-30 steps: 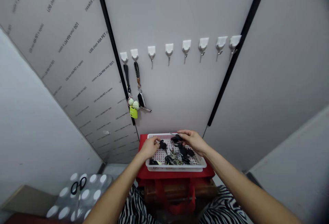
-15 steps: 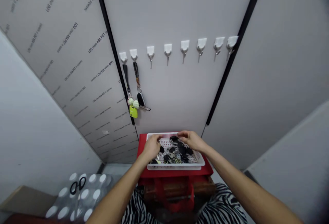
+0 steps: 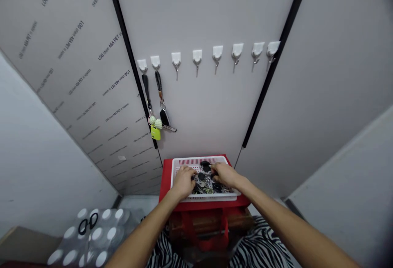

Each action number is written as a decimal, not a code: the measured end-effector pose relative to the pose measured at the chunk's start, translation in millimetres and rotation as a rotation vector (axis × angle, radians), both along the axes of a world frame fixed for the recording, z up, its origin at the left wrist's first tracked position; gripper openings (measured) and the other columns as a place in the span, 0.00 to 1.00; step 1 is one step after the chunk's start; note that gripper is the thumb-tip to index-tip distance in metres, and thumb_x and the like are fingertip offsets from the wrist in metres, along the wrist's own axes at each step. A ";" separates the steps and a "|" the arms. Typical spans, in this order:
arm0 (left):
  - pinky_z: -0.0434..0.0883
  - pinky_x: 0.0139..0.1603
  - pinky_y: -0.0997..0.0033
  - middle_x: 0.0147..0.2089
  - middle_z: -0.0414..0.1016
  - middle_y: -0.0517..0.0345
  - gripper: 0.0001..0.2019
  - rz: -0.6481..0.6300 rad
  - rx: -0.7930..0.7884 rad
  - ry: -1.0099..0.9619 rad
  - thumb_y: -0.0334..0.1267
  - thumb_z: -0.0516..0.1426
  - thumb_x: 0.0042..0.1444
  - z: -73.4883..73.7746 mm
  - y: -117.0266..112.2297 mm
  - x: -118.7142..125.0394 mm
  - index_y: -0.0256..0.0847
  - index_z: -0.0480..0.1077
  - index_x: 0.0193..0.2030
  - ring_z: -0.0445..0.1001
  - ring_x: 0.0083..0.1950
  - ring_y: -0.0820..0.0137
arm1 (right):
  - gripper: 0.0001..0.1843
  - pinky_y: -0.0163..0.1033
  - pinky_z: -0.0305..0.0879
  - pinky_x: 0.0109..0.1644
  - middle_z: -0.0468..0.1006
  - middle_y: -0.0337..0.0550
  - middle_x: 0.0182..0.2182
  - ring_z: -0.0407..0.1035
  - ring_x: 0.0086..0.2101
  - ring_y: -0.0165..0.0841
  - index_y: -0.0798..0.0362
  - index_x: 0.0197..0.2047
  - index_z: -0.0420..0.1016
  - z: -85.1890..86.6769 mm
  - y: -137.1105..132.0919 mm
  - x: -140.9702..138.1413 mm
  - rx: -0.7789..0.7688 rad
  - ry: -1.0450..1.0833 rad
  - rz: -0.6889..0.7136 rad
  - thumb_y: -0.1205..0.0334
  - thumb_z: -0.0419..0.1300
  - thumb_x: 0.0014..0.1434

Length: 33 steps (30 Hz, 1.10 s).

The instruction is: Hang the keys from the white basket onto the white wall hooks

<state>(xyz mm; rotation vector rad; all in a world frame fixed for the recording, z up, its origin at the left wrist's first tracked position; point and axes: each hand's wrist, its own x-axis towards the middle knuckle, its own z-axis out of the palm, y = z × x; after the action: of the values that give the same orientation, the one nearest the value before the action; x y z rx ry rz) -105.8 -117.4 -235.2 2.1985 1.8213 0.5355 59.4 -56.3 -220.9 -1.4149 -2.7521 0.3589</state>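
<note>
A white perforated plastic basket [image 3: 199,198] holds a heap of dark key fobs, keys and rings [image 3: 204,186]. Inside its left half is my left hand [image 3: 184,182], fingers curled down at the heap with a bit of something dark by the fingertips. My right hand [image 3: 225,173] reaches into the right side, its fingers bent and closed among the black fobs; what lies in them is hidden. At the basket's far side a black fob [image 3: 205,164] lies close to my right fingertips.
Below the basket is a red bag [image 3: 167,178]. Several white hooks [image 3: 197,58] line the wall panel; two at left carry keys on black straps, one with a yellow-green tag [image 3: 155,132]. Scissors [image 3: 88,223] lie on wrapped bottles [image 3: 96,233] at lower left.
Both hands have lowered deeper into the basket. My right hand has moved from the far rim down onto the fobs, its fingers closing. The view has shifted slightly.
</note>
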 end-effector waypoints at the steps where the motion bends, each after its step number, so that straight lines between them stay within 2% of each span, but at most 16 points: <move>1: 0.53 0.46 0.69 0.40 0.65 0.59 0.14 -0.043 0.019 -0.016 0.31 0.51 0.38 1.5 -0.9 0.2 0.43 0.65 0.36 0.55 0.46 0.67 | 0.09 0.32 0.52 0.31 0.69 0.43 0.28 0.61 0.31 0.31 0.54 0.28 0.66 1.2 -0.1 0.2 0.020 0.031 -0.013 0.67 0.51 0.39; 5: 0.55 0.43 0.70 0.35 0.68 0.60 0.13 -0.246 -0.097 0.001 0.32 0.52 0.37 7.2 -1.4 2.4 0.46 0.67 0.34 0.59 0.41 0.68 | 0.11 0.31 0.52 0.30 0.69 0.43 0.30 0.61 0.31 0.30 0.54 0.31 0.66 6.9 -5.3 1.6 0.066 0.096 -0.025 0.67 0.51 0.39; 9: 0.57 0.39 0.67 0.32 0.69 0.56 0.13 -0.166 -0.164 0.102 0.34 0.55 0.33 8.9 4.5 3.6 0.46 0.68 0.31 0.61 0.38 0.64 | 0.11 0.30 0.49 0.23 0.70 0.41 0.24 0.62 0.26 0.30 0.52 0.27 0.69 10.0 -15.0 2.4 -0.108 -0.058 0.016 0.61 0.55 0.34; 13: 0.57 0.38 0.67 0.28 0.69 0.56 0.08 -0.065 -0.129 0.133 0.36 0.53 0.36 5.5 10.0 0.9 0.43 0.68 0.27 0.62 0.36 0.65 | 0.13 0.30 0.47 0.22 0.69 0.41 0.22 0.60 0.24 0.30 0.53 0.27 0.69 7.3 -18.6 1.9 -0.123 -0.087 0.054 0.63 0.56 0.32; 15: 0.57 0.36 0.70 0.26 0.68 0.57 0.07 -0.016 -0.120 0.072 0.37 0.51 0.39 3.3 12.1 -2.9 0.41 0.68 0.25 0.63 0.34 0.68 | 0.13 0.29 0.47 0.22 0.68 0.39 0.21 0.59 0.23 0.28 0.53 0.27 0.69 5.0 -16.9 2.6 -0.137 -0.038 0.088 0.65 0.55 0.31; 18: 0.59 0.29 0.76 0.23 0.65 0.60 0.09 0.009 -0.168 -0.163 0.38 0.48 0.42 3.8 15.1 -10.2 0.38 0.66 0.25 0.62 0.27 0.74 | 0.10 0.28 0.47 0.21 0.66 0.36 0.19 0.57 0.21 0.25 0.54 0.25 0.68 3.0 -11.6 4.6 -0.179 0.075 0.090 0.64 0.55 0.33; 22: 0.57 0.23 0.80 0.20 0.62 0.63 0.09 0.046 -0.223 -0.404 0.35 0.47 0.41 14.9 18.0 -16.4 0.35 0.65 0.27 0.59 0.22 0.78 | 0.10 0.28 0.51 0.24 0.67 0.35 0.21 0.58 0.23 0.25 0.54 0.27 0.67 5.5 -3.7 5.2 -0.222 0.274 0.065 0.64 0.51 0.38; 25: 0.58 0.25 0.79 0.20 0.62 0.63 0.08 0.045 -0.197 -0.416 0.35 0.49 0.39 26.6 18.6 -16.3 0.35 0.66 0.26 0.59 0.23 0.78 | 0.14 0.31 0.55 0.30 0.70 0.38 0.27 0.61 0.28 0.28 0.54 0.32 0.67 10.2 -1.9 0.5 -0.156 0.344 0.026 0.66 0.52 0.37; 28: 0.58 0.33 0.77 0.25 0.65 0.61 0.06 0.020 -0.074 -0.392 0.34 0.51 0.37 36.3 19.5 -14.0 0.36 0.67 0.22 0.61 0.30 0.75 | 0.16 0.34 0.54 0.37 0.70 0.42 0.32 0.61 0.33 0.31 0.55 0.34 0.67 14.9 -5.8 -10.0 -0.065 0.438 0.051 0.65 0.53 0.36; 30: 0.57 0.35 0.77 0.27 0.65 0.60 0.06 0.009 -0.037 -0.429 0.34 0.52 0.36 41.3 20.8 -12.4 0.35 0.67 0.22 0.61 0.32 0.75 | 0.13 0.34 0.55 0.37 0.70 0.43 0.31 0.61 0.33 0.31 0.55 0.31 0.68 17.3 -9.7 -18.2 -0.099 0.538 0.078 0.63 0.51 0.40; 33: 0.57 0.29 0.78 0.22 0.64 0.62 0.07 0.023 -0.133 -0.551 0.35 0.51 0.36 49.2 23.4 -11.1 0.34 0.66 0.23 0.60 0.26 0.77 | 0.11 0.32 0.56 0.32 0.70 0.41 0.24 0.62 0.27 0.28 0.57 0.27 0.68 20.9 -12.8 -27.5 -0.233 0.715 0.043 0.61 0.48 0.44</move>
<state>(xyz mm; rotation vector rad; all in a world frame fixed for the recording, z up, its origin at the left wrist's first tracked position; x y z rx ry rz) -116.9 -94.0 -185.9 1.7186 1.5328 0.8900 32.0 -69.1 -200.0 -0.9861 -2.1957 0.9892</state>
